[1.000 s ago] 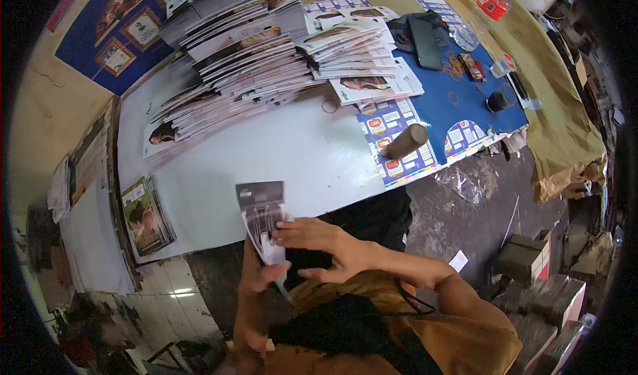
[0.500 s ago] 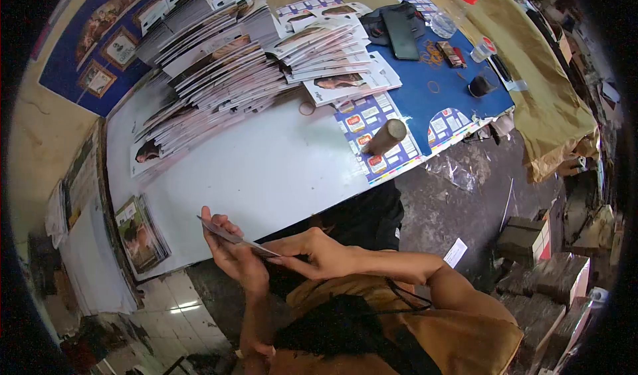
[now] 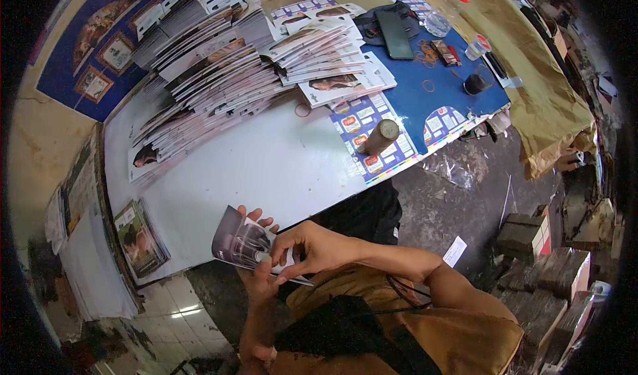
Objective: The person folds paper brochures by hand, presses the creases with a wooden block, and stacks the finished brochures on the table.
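Observation:
I hold a small printed leaflet (image 3: 240, 243) with a dark picture on it, low in front of me just off the near edge of the white table (image 3: 266, 169). My left hand (image 3: 259, 269) supports it from below, fingers showing past its top edge. My right hand (image 3: 309, 247) pinches its right side, with fingers pressing on the sheet. Large fanned stacks of similar printed sheets (image 3: 226, 63) cover the far half of the table.
A short brown cylinder (image 3: 379, 136) stands on a blue printed sheet (image 3: 425, 89) at the table's right, with rubber bands, a dark pouch (image 3: 392, 26) and small items on it. A small stack of leaflets (image 3: 139, 235) lies at the left edge. Boxes (image 3: 538, 242) sit on the floor.
The leaflet went from upright a second ago, to edge-on, and now lies tilted with its printed face toward me. My right hand shifted onto its right side.

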{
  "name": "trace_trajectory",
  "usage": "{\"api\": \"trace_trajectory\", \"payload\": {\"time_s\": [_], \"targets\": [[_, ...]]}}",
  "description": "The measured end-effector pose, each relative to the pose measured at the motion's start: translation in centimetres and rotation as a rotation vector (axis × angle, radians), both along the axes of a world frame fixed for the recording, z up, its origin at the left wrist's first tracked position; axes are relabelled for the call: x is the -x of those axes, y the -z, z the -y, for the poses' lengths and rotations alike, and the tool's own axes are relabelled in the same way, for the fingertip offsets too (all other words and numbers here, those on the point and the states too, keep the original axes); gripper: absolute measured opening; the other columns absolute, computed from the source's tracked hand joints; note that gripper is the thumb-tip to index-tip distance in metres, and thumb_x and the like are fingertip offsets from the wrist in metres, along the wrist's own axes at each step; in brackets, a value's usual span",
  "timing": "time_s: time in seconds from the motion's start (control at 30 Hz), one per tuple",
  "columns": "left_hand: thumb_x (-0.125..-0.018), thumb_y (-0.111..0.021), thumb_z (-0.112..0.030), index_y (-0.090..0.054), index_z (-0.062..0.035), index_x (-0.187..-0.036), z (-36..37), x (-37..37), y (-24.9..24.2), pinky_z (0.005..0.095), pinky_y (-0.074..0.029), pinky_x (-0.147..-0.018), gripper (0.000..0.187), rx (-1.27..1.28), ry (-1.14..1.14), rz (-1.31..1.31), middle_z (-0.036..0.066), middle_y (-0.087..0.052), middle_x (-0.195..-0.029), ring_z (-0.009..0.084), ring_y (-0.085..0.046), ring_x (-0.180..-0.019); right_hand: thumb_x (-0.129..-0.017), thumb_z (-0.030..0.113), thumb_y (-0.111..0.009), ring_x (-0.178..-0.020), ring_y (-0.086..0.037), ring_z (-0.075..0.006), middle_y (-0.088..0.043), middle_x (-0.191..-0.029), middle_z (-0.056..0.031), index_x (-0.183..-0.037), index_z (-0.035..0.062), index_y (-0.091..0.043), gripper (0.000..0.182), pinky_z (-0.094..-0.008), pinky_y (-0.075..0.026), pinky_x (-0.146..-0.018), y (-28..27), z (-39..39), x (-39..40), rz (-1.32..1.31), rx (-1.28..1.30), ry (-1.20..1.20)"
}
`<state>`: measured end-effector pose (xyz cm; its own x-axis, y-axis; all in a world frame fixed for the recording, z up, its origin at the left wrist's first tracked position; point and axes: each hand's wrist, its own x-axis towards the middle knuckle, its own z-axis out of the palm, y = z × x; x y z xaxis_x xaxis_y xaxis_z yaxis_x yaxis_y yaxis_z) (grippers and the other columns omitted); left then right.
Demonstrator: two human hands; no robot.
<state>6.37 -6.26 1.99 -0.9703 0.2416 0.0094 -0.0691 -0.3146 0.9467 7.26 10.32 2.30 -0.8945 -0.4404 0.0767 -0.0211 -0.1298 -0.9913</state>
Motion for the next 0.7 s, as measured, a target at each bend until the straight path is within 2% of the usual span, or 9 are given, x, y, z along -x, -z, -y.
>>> {"api": "trace_trajectory", "payload": {"time_s": [0.07, 0.13, 0.33, 0.43, 0.47, 0.6, 0.7], "targets": [[-0.078, -0.08, -0.048, -0.02, -0.0002, -0.155, -0.4, 0.2, -0.5, 0.0445, -0.04, -0.111, 0.109, 0.046, 0.018, -0.016, 0.019, -0.041, -0.145, 0.0289, -0.047, -0.128, -0.078, 0.017, -0.083, -0.076, -0.066, -0.0156, -0.07, -0.087, -0.0073, -0.091, 0.0015, -0.07, 0.024, -0.0296, -0.053, -0.067, -0.2, -0.1, 0.0, 0.026, 0.014, -0.009], [-0.077, -0.079, -0.049, -0.018, -0.0005, -0.155, -0.1, 0.4, 0.5, 0.0449, -0.037, -0.112, 0.11, -0.011, 0.031, -0.05, 0.019, -0.039, -0.146, 0.0295, -0.046, -0.13, -0.078, 0.018, -0.083, -0.076, -0.066, -0.0167, -0.07, -0.09, -0.0076, -0.093, 0.0017, -0.07, 0.026, -0.0291, -0.053, -0.067, -0.2, 0.0, 0.1, 0.025, 0.02, 0.009], [-0.075, -0.078, -0.056, -0.015, -0.0008, -0.155, -0.1, 0.9, 1.0, 0.0467, -0.032, -0.116, 0.116, -0.095, -0.035, 0.006, 0.022, -0.034, -0.149, 0.0327, -0.041, -0.135, -0.084, 0.013, -0.077, -0.074, -0.066, -0.0178, -0.072, -0.094, -0.0099, -0.103, 0.0019, -0.072, 0.022, -0.03, -0.051, -0.066, -0.2, -0.6, 0.3, -0.031, 0.012, 0.04], [-0.076, -0.079, -0.05, -0.015, -0.0021, -0.155, 0.2, 0.8, 0.6, 0.0483, -0.031, -0.117, 0.113, -0.041, -0.067, -0.032, 0.023, -0.032, -0.152, 0.0339, -0.038, -0.138, -0.087, 0.008, -0.076, -0.078, -0.064, -0.0149, -0.072, -0.091, -0.0095, -0.1, -0.0012, -0.073, 0.017, -0.0284, -0.049, -0.067, -0.5, -1.9, 0.5, -0.098, -0.109, 0.044], [-0.077, -0.079, -0.048, -0.015, -0.0025, -0.155, 0.5, 1.0, 1.1, 0.0491, -0.03, -0.117, 0.111, -0.027, -0.044, -0.071, 0.023, -0.032, -0.152, 0.0341, -0.038, -0.139, -0.085, 0.007, -0.077, -0.076, -0.064, -0.0167, -0.072, -0.083, -0.0102, -0.093, -0.0015, -0.073, 0.013, -0.0286, -0.049, -0.067, -1.4, -2.0, 0.4, -0.084, -0.085, 0.094], [-0.076, -0.079, -0.039, -0.015, -0.0041, -0.155, 0.1, 1.1, 2.2, 0.0527, -0.029, -0.118, 0.107, 0.012, 0.057, -0.139, 0.023, -0.032, -0.152, 0.035, -0.038, -0.139, -0.083, 0.009, -0.079, -0.071, -0.062, -0.0125, -0.07, -0.078, -0.0081, -0.086, -0.0009, -0.072, 0.012, -0.0292, -0.047, -0.066, 0.2, -0.8, 0.0, -0.046, 0.046, 0.078], [-0.076, -0.08, -0.037, -0.014, -0.008, -0.156, -0.9, 0.9, 0.6, 0.0506, -0.025, -0.121, 0.108, -0.157, 0.049, 0.019, 0.02, -0.03, -0.155, 0.0331, -0.036, -0.141, -0.083, 0.01, -0.08, -0.072, -0.06, -0.0092, -0.069, -0.076, -0.0064, -0.082, -0.001, -0.07, 0.015, -0.0272, -0.046, -0.067, 0.9, -0.3, -0.1, 0.102, 0.227, 0.05]]}}
